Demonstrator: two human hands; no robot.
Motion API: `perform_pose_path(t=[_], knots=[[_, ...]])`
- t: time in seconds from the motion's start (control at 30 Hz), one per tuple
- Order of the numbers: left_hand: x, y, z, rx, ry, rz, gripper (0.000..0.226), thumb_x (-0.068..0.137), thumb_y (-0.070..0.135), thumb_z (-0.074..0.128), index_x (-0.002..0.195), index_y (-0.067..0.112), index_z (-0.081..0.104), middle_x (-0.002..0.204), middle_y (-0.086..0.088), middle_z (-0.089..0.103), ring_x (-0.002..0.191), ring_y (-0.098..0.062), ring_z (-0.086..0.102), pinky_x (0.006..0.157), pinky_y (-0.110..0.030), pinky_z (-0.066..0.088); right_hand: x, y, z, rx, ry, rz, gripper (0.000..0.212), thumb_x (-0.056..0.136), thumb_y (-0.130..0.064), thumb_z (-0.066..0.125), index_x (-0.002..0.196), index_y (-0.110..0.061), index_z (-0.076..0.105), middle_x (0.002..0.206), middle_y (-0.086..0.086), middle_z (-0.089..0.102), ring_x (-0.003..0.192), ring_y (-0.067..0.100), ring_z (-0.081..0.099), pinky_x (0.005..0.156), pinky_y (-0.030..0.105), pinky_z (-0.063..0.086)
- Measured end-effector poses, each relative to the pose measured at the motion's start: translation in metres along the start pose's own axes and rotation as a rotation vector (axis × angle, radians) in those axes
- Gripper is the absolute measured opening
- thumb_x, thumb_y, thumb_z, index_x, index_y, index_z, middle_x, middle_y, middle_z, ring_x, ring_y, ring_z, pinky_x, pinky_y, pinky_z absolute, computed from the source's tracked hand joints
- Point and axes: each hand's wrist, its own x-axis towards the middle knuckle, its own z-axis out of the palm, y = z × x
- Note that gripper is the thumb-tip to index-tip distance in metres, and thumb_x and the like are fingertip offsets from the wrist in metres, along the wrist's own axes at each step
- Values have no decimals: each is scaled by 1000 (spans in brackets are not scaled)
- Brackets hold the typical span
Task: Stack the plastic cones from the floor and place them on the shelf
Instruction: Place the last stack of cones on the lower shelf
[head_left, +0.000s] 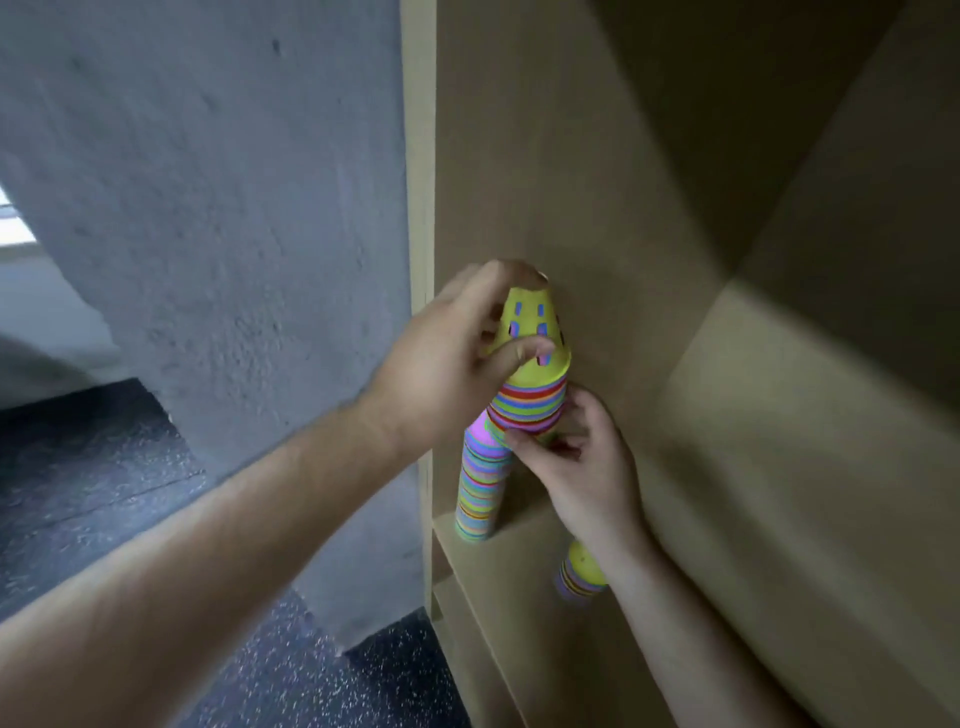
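A short stack of plastic cones (530, 402), yellow on top with many coloured rims below, is held in the air inside the wooden shelf (779, 415). My left hand (447, 364) grips the yellow top cone, thumb in front and fingers over the tip. My right hand (576, 462) grips the stack's lower rims from the right. Just below and left, a tall striped stack of cones (480, 483) stands on the shelf board near its front left corner. Another short stack with a yellow top (579, 571) sits on the board below, partly hidden by my right forearm.
The shelf's left side panel (418, 260) stands right beside both stacks. A grey concrete wall (208, 208) lies to the left, with dark speckled floor (104, 493) beneath it. The shelf board extends to the right and back.
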Motion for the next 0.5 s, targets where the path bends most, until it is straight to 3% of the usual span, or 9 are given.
perform_pose_path(t=[0.07, 0.13, 0.2, 0.33, 0.5], knots=[[24, 3, -10, 48, 9, 40, 37, 94, 36, 71, 125, 29, 53, 116, 2, 60, 100, -12, 62, 81, -24, 56, 17, -17, 4, 25, -14, -35, 54, 73, -7, 87, 119, -20, 61, 102, -11, 74, 87, -1, 68, 73, 13, 50], [43, -3, -14, 97, -3, 53, 39, 93, 37, 71, 126, 24, 55, 114, 0, 59, 99, -17, 63, 81, -37, 58, 34, -26, 9, 46, -20, -44, 55, 73, -1, 86, 117, -20, 60, 98, -8, 74, 87, -3, 69, 73, 12, 49], [54, -13, -13, 146, -30, 45, 41, 91, 40, 70, 125, 26, 53, 112, 0, 57, 96, -20, 62, 80, -43, 57, 47, -28, 16, 48, -34, -30, 54, 74, 2, 84, 112, -27, 59, 94, -10, 73, 82, -5, 68, 71, 12, 49], [55, -31, -2, 200, -73, -20, 45, 88, 38, 71, 127, 22, 54, 114, 0, 53, 94, -20, 58, 82, -45, 56, 54, -4, 26, 5, -8, 13, 53, 73, -4, 87, 105, -37, 59, 99, -6, 75, 92, 8, 72, 83, 26, 55], [31, -57, 22, 225, -168, -79, 46, 91, 25, 75, 131, 15, 55, 113, 2, 51, 99, -23, 57, 84, -44, 56, 46, 40, 28, -161, 34, 88, 51, 69, -22, 89, 103, -46, 59, 97, -10, 75, 91, 7, 71, 86, 33, 56]])
